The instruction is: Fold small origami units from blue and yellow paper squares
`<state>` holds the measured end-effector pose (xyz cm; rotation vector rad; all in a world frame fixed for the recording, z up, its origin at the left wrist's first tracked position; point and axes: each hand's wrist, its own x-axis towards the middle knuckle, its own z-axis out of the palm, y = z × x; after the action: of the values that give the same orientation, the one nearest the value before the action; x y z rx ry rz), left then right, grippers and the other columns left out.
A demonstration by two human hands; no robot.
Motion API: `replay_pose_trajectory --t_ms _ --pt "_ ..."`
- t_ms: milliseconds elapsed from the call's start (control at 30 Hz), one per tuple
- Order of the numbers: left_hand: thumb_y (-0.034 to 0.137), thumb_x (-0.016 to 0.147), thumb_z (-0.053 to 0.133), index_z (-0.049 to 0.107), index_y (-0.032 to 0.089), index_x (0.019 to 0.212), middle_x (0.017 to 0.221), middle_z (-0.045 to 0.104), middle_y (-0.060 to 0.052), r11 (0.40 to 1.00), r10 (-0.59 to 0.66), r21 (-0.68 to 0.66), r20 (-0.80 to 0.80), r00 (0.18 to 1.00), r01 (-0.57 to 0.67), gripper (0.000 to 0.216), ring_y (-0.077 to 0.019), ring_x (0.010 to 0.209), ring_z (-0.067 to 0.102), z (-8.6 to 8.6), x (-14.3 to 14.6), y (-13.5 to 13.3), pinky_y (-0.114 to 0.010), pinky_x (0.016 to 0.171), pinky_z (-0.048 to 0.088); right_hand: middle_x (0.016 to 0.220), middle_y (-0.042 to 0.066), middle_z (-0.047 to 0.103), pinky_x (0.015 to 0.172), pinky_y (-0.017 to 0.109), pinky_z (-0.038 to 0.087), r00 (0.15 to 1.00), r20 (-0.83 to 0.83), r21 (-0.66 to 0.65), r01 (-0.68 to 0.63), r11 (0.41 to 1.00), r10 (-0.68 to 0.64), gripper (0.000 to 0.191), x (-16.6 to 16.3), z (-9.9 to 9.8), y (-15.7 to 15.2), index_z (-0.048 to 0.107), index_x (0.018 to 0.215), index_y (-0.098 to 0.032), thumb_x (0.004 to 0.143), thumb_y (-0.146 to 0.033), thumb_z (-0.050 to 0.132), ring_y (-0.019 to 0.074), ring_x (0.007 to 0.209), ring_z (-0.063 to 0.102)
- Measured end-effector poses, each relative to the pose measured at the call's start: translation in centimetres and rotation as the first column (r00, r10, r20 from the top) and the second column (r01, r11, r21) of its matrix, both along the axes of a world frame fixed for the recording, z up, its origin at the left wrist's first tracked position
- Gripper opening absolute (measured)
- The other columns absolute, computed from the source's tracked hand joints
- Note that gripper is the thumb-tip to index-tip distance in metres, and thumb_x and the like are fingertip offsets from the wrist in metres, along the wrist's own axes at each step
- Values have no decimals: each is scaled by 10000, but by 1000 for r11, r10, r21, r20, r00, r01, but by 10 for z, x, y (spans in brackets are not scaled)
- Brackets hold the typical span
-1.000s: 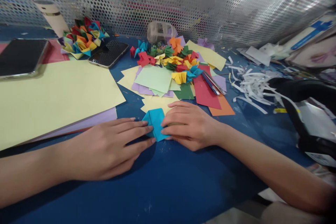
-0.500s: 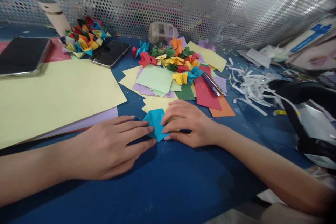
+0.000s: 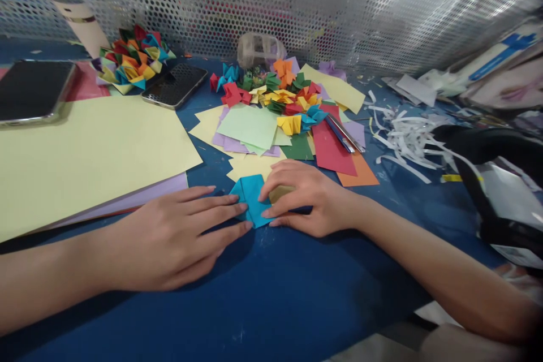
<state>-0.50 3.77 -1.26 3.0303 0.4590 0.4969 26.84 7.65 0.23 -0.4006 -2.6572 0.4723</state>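
A small folded piece of blue origami paper (image 3: pixel 251 191) lies on the blue table between my two hands, with crease lines across its face. From the left, my left hand (image 3: pixel 180 235) lies flat, fingers stretched out, its fingertips pressing the paper's left edge down. My right hand (image 3: pixel 311 197) is bent over the paper's right side, its thumb and fingers curled together on that edge. Part of the right edge is covered by those fingers. Just behind, cream paper squares (image 3: pixel 241 167) show under the blue piece and the right hand.
Folded paper pieces (image 3: pixel 288 96) in many colours are heaped behind the paper squares, beside pens (image 3: pixel 343 134). Two phones (image 3: pixel 36 90), large yellow sheets (image 3: pixel 97 153) and a folded-paper cluster (image 3: pixel 131 62) lie left. White paper strips (image 3: pixel 407 136) and a black bag-like object (image 3: pixel 462 164) lie right.
The right fingers have shifted slightly on the blue paper, and its right part now lies flatter and shows more. My left hand stays nearly still. The view has moved a little.
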Motion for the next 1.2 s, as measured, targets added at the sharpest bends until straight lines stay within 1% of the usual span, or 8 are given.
replay_pose_trajectory --t_ms 200,333,533,667,800,867,1067,1200 --pt "188 944 442 569 154 1313 1330 620 -72 998 -4 69 -39 999 7 392 -255 1158 611 0 0 -2 -396 1038 452 945 59 705 893 403 452 1000 2 29 4 1000 -4 86 0 1 -1 727 850 -206 877 -239 652 176 901 625" --pt "177 952 422 548 142 1333 1283 654 -53 998 -12 56 -30 999 14 403 -257 1140 621 0 0 -2 -415 1032 446 950 63 704 896 399 452 1000 -3 31 4 999 -4 81 0 0 -1 721 845 -199 876 -239 658 173 903 628" --pt "208 944 457 555 186 1330 1290 648 -58 1000 -22 0 -15 1000 22 399 -248 1179 604 0 0 0 -409 1063 426 952 62 698 900 401 449 1000 8 36 4 999 -4 63 0 0 -1 711 852 -199 872 -232 661 175 914 625" --pt "214 950 440 560 200 1318 1276 657 -49 1000 -12 13 -15 1000 12 388 -240 1180 600 0 1 0 -397 1071 415 951 60 696 890 398 450 1000 4 32 -1 1000 1 74 0 -1 -1 708 849 -202 879 -242 652 175 905 619" --pt "219 960 411 571 198 1298 1261 662 -46 999 -16 32 -40 999 17 374 -254 1158 604 1 2 0 -417 1061 410 936 55 692 887 387 445 1000 -5 19 14 1000 -14 91 -2 -2 -1 691 823 -193 884 -237 641 174 889 614" --pt "223 959 414 567 194 1300 1245 666 -57 999 -23 31 -48 999 25 375 -255 1157 603 1 2 1 -420 1061 407 916 57 685 875 372 446 999 -20 6 42 999 -42 107 -5 -4 -3 674 819 -181 894 -243 630 171 878 610" --pt "222 943 442 573 190 1288 1186 682 -71 999 -31 28 -45 999 32 370 -247 1138 609 2 2 2 -413 1062 407 869 66 653 808 339 447 978 -37 -13 207 978 -207 128 -17 -8 -10 632 814 -163 883 -271 647 176 838 582" --pt "219 940 446 579 184 1274 1194 682 -66 999 -28 30 -32 999 29 362 -250 1142 608 2 2 0 -408 1055 412 855 63 638 779 319 452 965 -34 -46 257 965 -259 130 -20 -8 -13 627 798 -162 861 -267 669 174 828 567"
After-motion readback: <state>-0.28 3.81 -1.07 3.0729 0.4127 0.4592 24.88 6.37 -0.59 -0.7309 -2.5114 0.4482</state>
